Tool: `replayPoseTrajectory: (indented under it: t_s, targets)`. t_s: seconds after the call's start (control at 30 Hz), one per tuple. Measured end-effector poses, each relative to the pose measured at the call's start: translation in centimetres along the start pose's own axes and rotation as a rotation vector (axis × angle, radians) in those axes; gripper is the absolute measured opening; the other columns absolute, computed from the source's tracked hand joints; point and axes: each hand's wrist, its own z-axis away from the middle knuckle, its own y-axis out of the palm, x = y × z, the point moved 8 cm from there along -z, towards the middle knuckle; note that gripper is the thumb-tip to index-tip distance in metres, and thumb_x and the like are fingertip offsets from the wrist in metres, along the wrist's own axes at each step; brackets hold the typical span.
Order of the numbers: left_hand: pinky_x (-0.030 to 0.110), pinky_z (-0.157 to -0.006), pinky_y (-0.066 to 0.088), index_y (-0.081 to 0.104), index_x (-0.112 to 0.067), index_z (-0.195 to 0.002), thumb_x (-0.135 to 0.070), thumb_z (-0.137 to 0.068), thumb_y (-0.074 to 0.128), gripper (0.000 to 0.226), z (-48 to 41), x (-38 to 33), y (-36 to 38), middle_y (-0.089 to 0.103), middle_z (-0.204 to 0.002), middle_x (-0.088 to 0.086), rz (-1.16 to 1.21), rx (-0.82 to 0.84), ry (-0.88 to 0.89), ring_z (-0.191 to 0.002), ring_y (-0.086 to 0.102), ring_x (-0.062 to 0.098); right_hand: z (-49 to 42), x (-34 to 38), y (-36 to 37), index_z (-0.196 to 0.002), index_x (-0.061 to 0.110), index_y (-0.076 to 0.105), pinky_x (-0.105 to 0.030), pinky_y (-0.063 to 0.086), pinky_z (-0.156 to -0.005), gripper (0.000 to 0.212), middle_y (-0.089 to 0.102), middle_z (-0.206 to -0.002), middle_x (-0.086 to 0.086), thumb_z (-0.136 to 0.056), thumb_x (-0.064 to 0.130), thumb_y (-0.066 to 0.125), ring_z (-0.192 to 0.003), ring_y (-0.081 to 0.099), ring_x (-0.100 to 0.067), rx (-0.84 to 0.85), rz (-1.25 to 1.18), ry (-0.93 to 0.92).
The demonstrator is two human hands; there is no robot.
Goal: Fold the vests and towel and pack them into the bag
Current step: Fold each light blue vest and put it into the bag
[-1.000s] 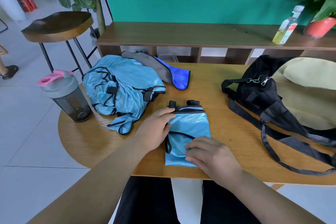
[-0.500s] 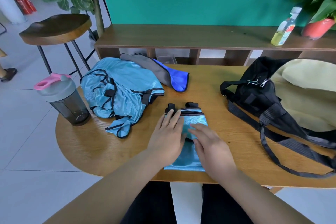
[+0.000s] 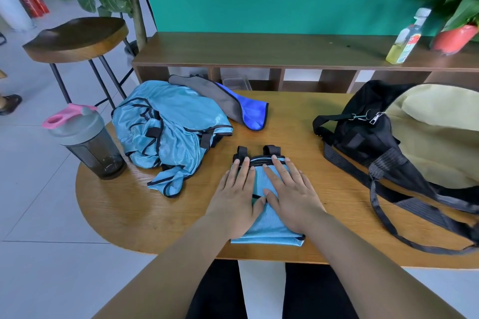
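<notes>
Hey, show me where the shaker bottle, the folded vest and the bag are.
shaker bottle [image 3: 89, 149]: head view, on its dark see-through body.
folded vest [image 3: 270, 237]: head view, on its uncovered near edge.
bag [image 3: 363, 137]: head view, on its black end panel.

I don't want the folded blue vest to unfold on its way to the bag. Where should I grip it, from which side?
Probably the long side edges, left hand from the left, right hand from the right, reaching under all layers: the folded vest is a flat stacked rectangle, and its far-end strap loops lie loose.
</notes>
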Motion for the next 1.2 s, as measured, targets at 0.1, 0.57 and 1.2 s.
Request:
replayPoseTrajectory:
  t_s: [0.1, 0.57, 1.2]
  targets:
    - [0.044, -0.132, -0.004, -0.010, -0.015, -0.167, -0.063, -0.108, 0.013, 0.080, 0.3, 0.1, -0.5, -0.030, -0.171, 0.001, 0.032, -0.041, 0.008, -0.154, -0.035, 0.017, 0.2, -0.1, -0.1, -0.166, 0.038, -0.010, -0.046, 0.000, -0.132, 0.067, -0.033, -0.169, 0.013, -0.108, 0.062, 0.012, -0.156, -0.031, -0.016, -0.007, -0.051, -0.009]
    - [0.038, -0.132, -0.003, 0.005, -0.021, -0.169, -0.057, -0.111, 0.026, 0.071, 6.4, -0.7, -1.7, -0.012, -0.175, -0.009, 0.078, -0.080, 0.219, -0.156, -0.027, 0.007, 7.2, -1.2, 0.1, -0.168, 0.033, 0.016, -0.037, 0.001, -0.132, 0.071, -0.002, -0.173, 0.022, -0.107, 0.067, 0.029, -0.156, -0.017, 0.004, -0.045, -0.153, -0.237]
    - [0.043, -0.132, 0.004, 0.035, -0.028, -0.162, -0.030, -0.103, 0.045, 0.059, 7.4, -0.4, -2.1, 0.023, -0.171, -0.014, 0.238, -0.190, 0.287, -0.161, -0.003, 0.007, 9.0, -1.3, -1.2, -0.112, 0.021, 0.074, -0.039, 0.045, -0.116, 0.020, 0.060, -0.147, 0.009, -0.092, 0.024, 0.075, -0.147, 0.046, -0.009, -0.374, -0.419, -0.375]
